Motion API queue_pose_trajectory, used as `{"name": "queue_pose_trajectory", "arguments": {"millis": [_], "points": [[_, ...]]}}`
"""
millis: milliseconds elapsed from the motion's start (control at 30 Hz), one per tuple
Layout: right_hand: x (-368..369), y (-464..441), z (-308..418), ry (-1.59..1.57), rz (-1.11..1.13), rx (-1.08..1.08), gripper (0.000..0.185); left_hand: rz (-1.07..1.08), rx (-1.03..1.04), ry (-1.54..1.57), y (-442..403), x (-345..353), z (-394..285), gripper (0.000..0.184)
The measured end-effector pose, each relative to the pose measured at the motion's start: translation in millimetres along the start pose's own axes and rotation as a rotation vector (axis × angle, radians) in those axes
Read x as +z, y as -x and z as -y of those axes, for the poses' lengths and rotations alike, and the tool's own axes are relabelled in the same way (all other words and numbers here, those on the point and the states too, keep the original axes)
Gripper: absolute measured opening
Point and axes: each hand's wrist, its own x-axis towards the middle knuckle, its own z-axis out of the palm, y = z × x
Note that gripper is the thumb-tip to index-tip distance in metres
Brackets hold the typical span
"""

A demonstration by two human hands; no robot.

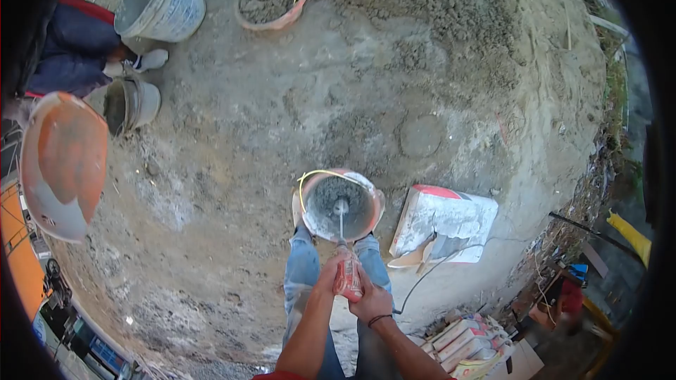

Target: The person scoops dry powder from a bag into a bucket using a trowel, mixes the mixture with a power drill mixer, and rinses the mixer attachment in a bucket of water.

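Observation:
Both of my hands are wrapped round a red power drill (347, 278) held low in front of me. My left hand (327, 273) is closed on its left side, and my right hand (373, 301) grips its rear right part. A thin metal mixing shaft (342, 229) runs from the drill down into an orange bucket (379, 204). Grey wet mix (325, 197) lies inside, around the shaft's end. The bucket stands between my feet, its yellow handle (303, 186) resting along the rim. A dark cable (421, 283) trails off to the right.
An opened, torn cement bag (458, 214) lies right of the bucket. Ahead stands another orange bucket (305, 0) beside mounded mortar (443, 0). At left, a person (70, 46) is near an orange basin (67, 162), a white bucket (176, 10) and a smaller bucket (146, 104). Stacked bags (468, 341) sit lower right.

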Motion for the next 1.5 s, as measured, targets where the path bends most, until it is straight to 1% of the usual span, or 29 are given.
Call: {"name": "queue_pose_trajectory", "arguments": {"millis": [67,133,167,233,367,433,467,533,600,633,700,833,900,1033,1100,1200,1333,1400,1433,1500], "points": [[-6.5,0.1,-5.2,0.021,0.037,0.042,0.09,-0.016,0.002,0.007,-3.6,3.2,6.3,0.024],[-7.6,-1.6,-13.6,0.026,0.029,0.021,0.09,-0.096,0.009,0.039,-10.7,0.7,10.6,0.025],[-9.0,-3.4,-14.3,0.035,0.036,0.004,0.09,-0.09,0.014,0.027,-9.2,0.3,10.9,0.025],[-11.0,-7.2,-13.7,0.046,0.048,-0.014,0.089,-0.182,0.015,-0.027,-6.8,-3.5,7.1,0.027],[-9.1,-13.5,-7.7,0.104,0.125,-0.048,0.087,-0.157,0.031,0.005,2.2,-13.1,-0.5,0.023],[-3.9,-20.8,-6.6,0.082,0.094,-0.063,0.089,-0.149,0.071,-0.048,3.4,-6.3,-11.6,0.032],[-2.1,-18.7,-5.8,0.068,0.071,-0.071,0.09,-0.054,0.157,-0.01,-4.7,-7.1,-9.9,0.033],[-12.4,-21.1,2.8,0.039,0.047,-0.053,0.089,-0.056,0.127,-0.005,-8.7,2.4,-14.4,0.031],[-3.1,-24.7,-6.0,0.006,-0.021,-0.014,0.089,-0.031,0.04,-0.021,-8.2,21.3,-23.2,0.029],[-8.3,-25.6,-6.9,0.002,0.005,-0.004,0.089,-0.055,0.028,-0.011,-8.9,23.3,-20.3,0.029],[-25.3,-29.9,-3.5,-0.014,0.009,0.001,0.091,-0.084,0.093,-0.068,-13.9,27.8,-18.3,0.027],[-27.3,-27.4,-3.2,-0.008,0.056,0.036,0.09,-0.086,0.016,0.031,-11.2,36.1,-17.1,0.025],[-20.3,-24.0,-6.4,0.007,0.016,-0.004,0.091,-0.002,0.067,0.037,-8.3,35.7,-15.9,0.024],[-14.9,-23.5,-10.0,-0.018,0.027,0.013,0.092,-0.057,0.074,-0.041,-6.1,37.7,-15.8,0.024],[-15.5,-22.3,-11.6,0.001,0.054,0.029,0.092,-0.012,0.038,0.01,-10.1,33.6,-12.6,0.023],[-15.6,-19.6,-13.5,-0.026,0.063,0.027,0.093,-0.011,0.003,0.005,-12.1,28.1,-7.8,0.024],[-15.3,-14.7,-16.0,0.016,0.114,0.083,0.094,-0.009,0.015,-0.018,-13.2,24.4,1.1,0.025],[-12.8,-12.3,-18.9,0.011,0.052,0.017,0.092,0.017,-0.027,-0.003,-13.0,19.7,5.0,0.026],[-12.6,-11.9,-21.1,0.014,0.053,0.018,0.092,0.018,-0.028,0.0,-13.3,18.2,7.6,0.026],[-16.3,-9.9,-21.0,0.064,0.121,0.022,0.091,-0.05,-0.032,0.053,-8.7,20.7,11.2,0.025]]}}
